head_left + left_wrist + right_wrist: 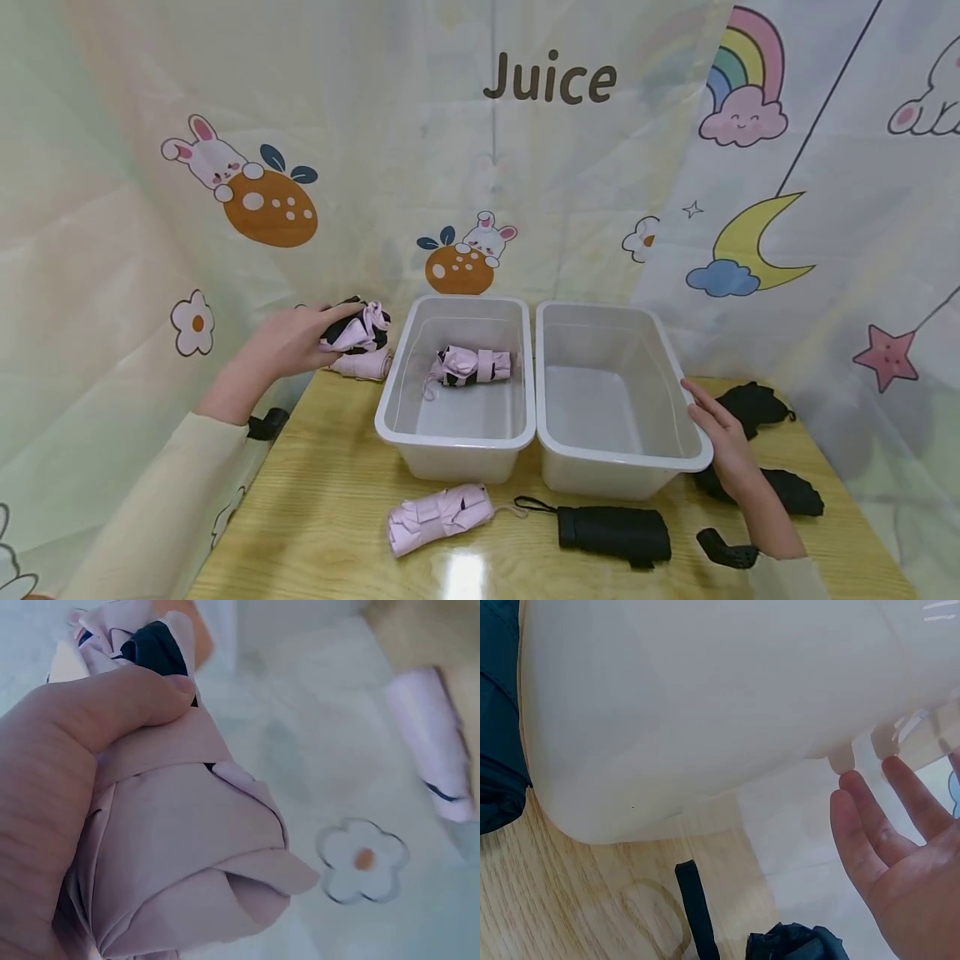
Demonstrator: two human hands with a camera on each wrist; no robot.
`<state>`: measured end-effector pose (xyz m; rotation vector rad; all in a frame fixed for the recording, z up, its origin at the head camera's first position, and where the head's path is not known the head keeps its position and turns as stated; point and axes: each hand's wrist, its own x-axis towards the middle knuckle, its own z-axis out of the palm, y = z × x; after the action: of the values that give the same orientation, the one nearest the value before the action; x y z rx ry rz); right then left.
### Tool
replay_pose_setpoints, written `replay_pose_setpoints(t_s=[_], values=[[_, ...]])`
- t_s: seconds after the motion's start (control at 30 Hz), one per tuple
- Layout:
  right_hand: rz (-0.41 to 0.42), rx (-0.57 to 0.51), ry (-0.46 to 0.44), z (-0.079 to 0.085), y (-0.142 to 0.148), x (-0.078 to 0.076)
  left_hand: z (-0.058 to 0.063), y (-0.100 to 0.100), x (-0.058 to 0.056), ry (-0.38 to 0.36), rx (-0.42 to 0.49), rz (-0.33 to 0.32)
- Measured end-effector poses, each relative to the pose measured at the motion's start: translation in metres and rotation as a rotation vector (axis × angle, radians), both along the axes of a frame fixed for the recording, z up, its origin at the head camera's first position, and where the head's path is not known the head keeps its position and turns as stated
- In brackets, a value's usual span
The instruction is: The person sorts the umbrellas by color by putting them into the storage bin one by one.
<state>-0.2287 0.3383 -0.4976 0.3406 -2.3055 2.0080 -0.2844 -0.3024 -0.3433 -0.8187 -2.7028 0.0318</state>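
Pink umbrella in left hand: thin woven cloth, matt, soft creases, black lining showing by the thumb. Second pink umbrella just under the grip: same cloth. Right bin under the right hand: translucent white plastic, smooth, slight sheen. Left bin: same plastic. Table: light wood grain, glossy, glare near front edge. Black umbrellas near right hand: matt cloth. Backdrop: printed fabric, matt.
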Motion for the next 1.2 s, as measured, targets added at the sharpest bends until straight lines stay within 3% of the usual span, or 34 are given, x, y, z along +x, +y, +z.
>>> replay_pose_setpoints(t_s=[0.07,0.2,0.4,0.57,0.73,0.97,1.2], values=[[0.003,-0.001,-0.001,0.001,0.001,-0.001,0.01,0.014,-0.008,-0.004,-0.017,-0.006],[0.011,-0.009,-0.003,0.002,-0.001,-0.005,0.025,0.045,-0.024,-0.084,0.001,-0.023],[-0.007,0.004,-0.003,0.004,-0.002,-0.009,0.027,0.094,-0.051,-0.197,0.007,-0.084],[-0.016,0.003,-0.018,0.004,-0.001,-0.009,0.01,0.129,-0.071,-0.293,-0.042,-0.121],[-0.033,0.041,-0.021,0.002,-0.002,-0.006,-0.012,0.157,-0.082,-0.357,-0.111,-0.156],[-0.041,0.073,-0.018,0.003,-0.002,-0.004,-0.046,0.182,-0.09,-0.43,-0.176,-0.147],[-0.039,0.04,-0.027,0.002,0.001,-0.001,-0.069,0.196,-0.093,-0.528,-0.183,-0.128]])
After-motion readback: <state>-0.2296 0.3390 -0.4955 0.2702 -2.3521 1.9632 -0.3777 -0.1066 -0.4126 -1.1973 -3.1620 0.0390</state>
